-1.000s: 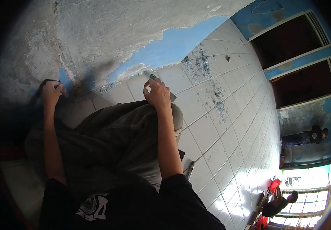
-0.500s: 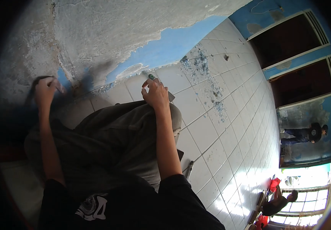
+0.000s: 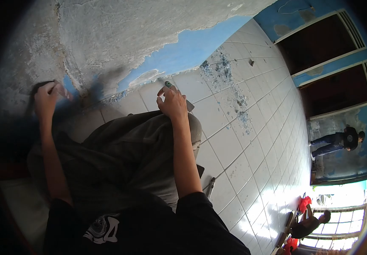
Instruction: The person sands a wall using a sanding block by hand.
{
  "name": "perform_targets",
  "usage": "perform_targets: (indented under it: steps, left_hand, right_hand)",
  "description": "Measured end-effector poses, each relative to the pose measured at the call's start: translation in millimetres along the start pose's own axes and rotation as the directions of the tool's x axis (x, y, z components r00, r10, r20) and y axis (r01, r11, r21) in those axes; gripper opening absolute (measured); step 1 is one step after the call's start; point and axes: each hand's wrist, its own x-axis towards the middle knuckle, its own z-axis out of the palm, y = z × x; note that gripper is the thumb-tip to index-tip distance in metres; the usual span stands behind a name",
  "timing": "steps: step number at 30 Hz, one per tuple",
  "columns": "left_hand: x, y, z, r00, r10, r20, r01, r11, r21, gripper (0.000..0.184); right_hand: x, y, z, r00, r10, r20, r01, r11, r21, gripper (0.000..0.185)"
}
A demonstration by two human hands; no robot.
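Observation:
My left hand (image 3: 46, 100) is closed at the wall (image 3: 102, 42) on the left, its fingers round a thin pinkish sheet (image 3: 64, 92) that looks like sandpaper; motion blurs it. Over my bent knee rests my right hand (image 3: 175, 104), with the fingers curled round a scraper. The scraper's greenish handle end (image 3: 168, 84) pokes out past the fingers, and its flat grey blade (image 3: 189, 106) shows on the other side. Bare grey plaster covers most of the wall, with a ragged strip of blue paint (image 3: 183, 49) along the bottom.
Paint flakes (image 3: 223, 70) lie scattered over the white floor tiles (image 3: 268, 110). A slim tool (image 3: 211, 187) lies on the floor by my right elbow. One person (image 3: 340, 142) stands at the far wall; another (image 3: 310, 225) sits near the bright window.
My left hand has shifted slightly left and down along the wall with the pinkish sheet. My right hand stays on the knee. The standing person's legs have moved.

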Motion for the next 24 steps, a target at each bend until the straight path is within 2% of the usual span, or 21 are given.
perform_targets:
  steps: [1, 2, 4, 5, 7, 8, 9, 11, 12, 13, 16, 20, 24]
  left_hand:
    - [2, 0, -5, 0.995, 0.073, -0.071, -0.072, 0.997, 0.016, 0.022]
    - [3, -4, -2, 0.995, 0.073, -0.070, -0.072, 0.997, 0.018, 0.022]
    - [4, -17, 12, 0.994, -0.024, 0.109, 0.046, 0.976, -0.213, 0.022]
    - [3, -22, 23, 0.994, -0.026, 0.109, 0.049, 0.976, -0.212, 0.022]
    - [-3, -28, 47, 0.956, -0.122, 0.268, 0.131, 0.991, -0.015, 0.021]
    - [-10, -20, 49, 0.967, -0.165, 0.191, 0.163, 0.986, 0.028, 0.020]
    - [-11, -14, 45, 0.968, -0.165, 0.191, 0.163, 0.986, 0.026, 0.020]
    - [-6, -4, 25, 0.981, -0.108, 0.159, 0.110, 0.994, -0.008, 0.019]
    - [0, -9, 18, 0.985, -0.054, 0.162, 0.066, 0.996, -0.067, 0.021]
    - [2, -9, 12, 0.985, -0.052, 0.163, 0.063, 0.996, -0.065, 0.021]
    - [5, -10, 8, 0.992, -0.054, 0.110, 0.079, 0.968, -0.237, 0.024]
    - [1, -25, 35, 0.967, -0.110, 0.228, 0.147, 0.978, -0.149, 0.024]
    - [-2, -18, 35, 0.982, -0.099, 0.159, 0.124, 0.981, -0.150, 0.023]
  right_hand:
    - [1, 0, 0, 1.000, 0.004, 0.009, -0.004, 1.000, -0.003, 0.017]
    - [1, 0, 0, 1.000, 0.005, 0.010, -0.005, 1.000, -0.002, 0.017]
    - [2, -1, 0, 0.999, 0.013, 0.033, -0.013, 1.000, 0.005, 0.017]
    - [2, 0, 1, 0.999, 0.012, 0.036, -0.012, 1.000, 0.005, 0.017]
    - [1, 2, 3, 1.000, 0.004, 0.010, -0.004, 1.000, 0.003, 0.018]
    - [1, 0, 2, 1.000, 0.002, 0.010, -0.002, 1.000, 0.002, 0.018]
    - [0, 0, 0, 1.000, 0.007, 0.016, -0.007, 1.000, 0.008, 0.018]
    - [0, 0, -2, 1.000, 0.015, 0.019, -0.016, 1.000, 0.015, 0.017]
    - [1, 0, -1, 0.999, 0.019, 0.026, -0.019, 1.000, 0.015, 0.018]
    - [1, -1, -1, 0.999, 0.022, 0.035, -0.022, 1.000, 0.016, 0.018]
    - [2, -1, -2, 0.999, 0.022, 0.046, -0.022, 1.000, 0.016, 0.018]
    - [2, -1, -1, 0.998, 0.022, 0.052, -0.023, 1.000, 0.007, 0.018]
    - [2, 0, -3, 0.997, 0.037, 0.062, -0.038, 0.999, 0.024, 0.019]
